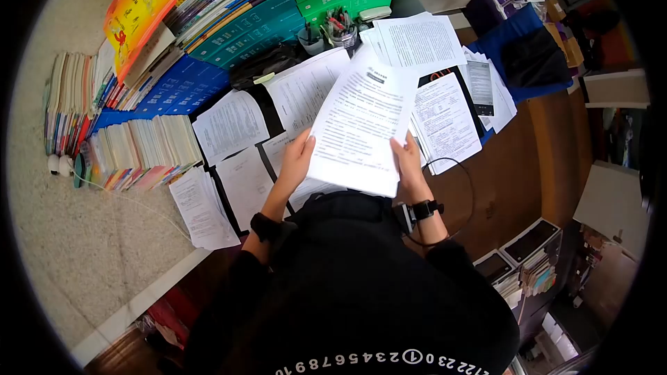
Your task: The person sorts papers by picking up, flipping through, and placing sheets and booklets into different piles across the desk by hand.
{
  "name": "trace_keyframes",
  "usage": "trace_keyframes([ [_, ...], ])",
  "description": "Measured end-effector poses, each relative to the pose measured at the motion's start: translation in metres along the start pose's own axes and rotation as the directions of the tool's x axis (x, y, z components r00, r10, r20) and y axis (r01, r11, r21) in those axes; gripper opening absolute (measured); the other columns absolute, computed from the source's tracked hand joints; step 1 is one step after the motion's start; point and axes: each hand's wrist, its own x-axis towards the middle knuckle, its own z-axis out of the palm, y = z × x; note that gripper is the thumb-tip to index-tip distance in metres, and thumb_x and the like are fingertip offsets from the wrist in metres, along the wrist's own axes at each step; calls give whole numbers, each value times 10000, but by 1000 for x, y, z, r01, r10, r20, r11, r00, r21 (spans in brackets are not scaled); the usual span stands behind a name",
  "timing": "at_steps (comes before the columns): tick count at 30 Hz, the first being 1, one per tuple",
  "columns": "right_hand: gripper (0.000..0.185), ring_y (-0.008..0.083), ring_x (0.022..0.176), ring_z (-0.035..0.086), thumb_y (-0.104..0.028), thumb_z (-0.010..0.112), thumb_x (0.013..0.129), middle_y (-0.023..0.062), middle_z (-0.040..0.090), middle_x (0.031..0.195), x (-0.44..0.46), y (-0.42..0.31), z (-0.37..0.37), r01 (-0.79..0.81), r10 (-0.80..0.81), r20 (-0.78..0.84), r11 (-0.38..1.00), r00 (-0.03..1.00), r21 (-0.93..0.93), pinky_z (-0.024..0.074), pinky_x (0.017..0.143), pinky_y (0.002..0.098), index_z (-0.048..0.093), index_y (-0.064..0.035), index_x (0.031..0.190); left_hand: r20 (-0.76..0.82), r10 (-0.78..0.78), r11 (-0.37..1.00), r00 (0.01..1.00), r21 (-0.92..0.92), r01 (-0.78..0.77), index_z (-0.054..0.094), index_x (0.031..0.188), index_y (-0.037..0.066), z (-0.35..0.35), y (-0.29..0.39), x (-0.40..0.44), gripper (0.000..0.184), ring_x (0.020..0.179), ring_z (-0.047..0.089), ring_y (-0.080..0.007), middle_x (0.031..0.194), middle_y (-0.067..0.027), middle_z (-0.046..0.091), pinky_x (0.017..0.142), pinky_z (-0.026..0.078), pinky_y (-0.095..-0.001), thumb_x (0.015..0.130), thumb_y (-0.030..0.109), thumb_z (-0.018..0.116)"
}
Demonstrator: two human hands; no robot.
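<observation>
Both my hands hold a stack of printed paper sheets (361, 125) in front of my body. My left hand (297, 160) grips its left edge, thumb on top and fingers underneath. At the right edge, my right hand (407, 160) closes on the stack the same way. Under and around it lie more printed papers, among them sheets at the upper left (306, 87), a page at the left (231, 125) and a packet (445, 118) to the right of my right hand. The held stack hides part of these.
Blue and green file boxes (243, 31) packed with booklets line the back, with a pen holder (339, 26) before them. A row of books (142, 149) stands at left. A dark cable (472, 198) loops by my right wrist. A blue chair (521, 55) is at right.
</observation>
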Motion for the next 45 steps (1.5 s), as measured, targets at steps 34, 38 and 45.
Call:
trace_keyframes([
  [34,373,226,788,620,-5,555,816,152,623,945,131,37,-99,-35,-35,-452,989,891,-144,512,606,261,448,-2,1174,-733,-278,420,621,489,764,550,1028,19,-150,-206,-297,273,920,558,-345,1018,-146,583,775,468,-435,799,168,558],
  [38,342,244,779,631,-34,492,852,160,624,944,47,82,-43,-57,-36,-244,930,969,-364,515,629,285,454,-47,1192,-840,-177,369,513,426,826,533,1019,10,-216,-225,-295,275,957,529,-350,1026,-163,538,745,460,-477,771,126,555],
  [45,410,237,818,637,-107,516,888,155,631,945,-92,142,99,-299,326,-27,826,945,-477,508,691,296,382,-86,1275,-926,-43,505,374,303,808,321,1348,20,-298,-294,-292,654,1278,268,-411,1381,-217,296,1000,285,-545,778,194,590],
])
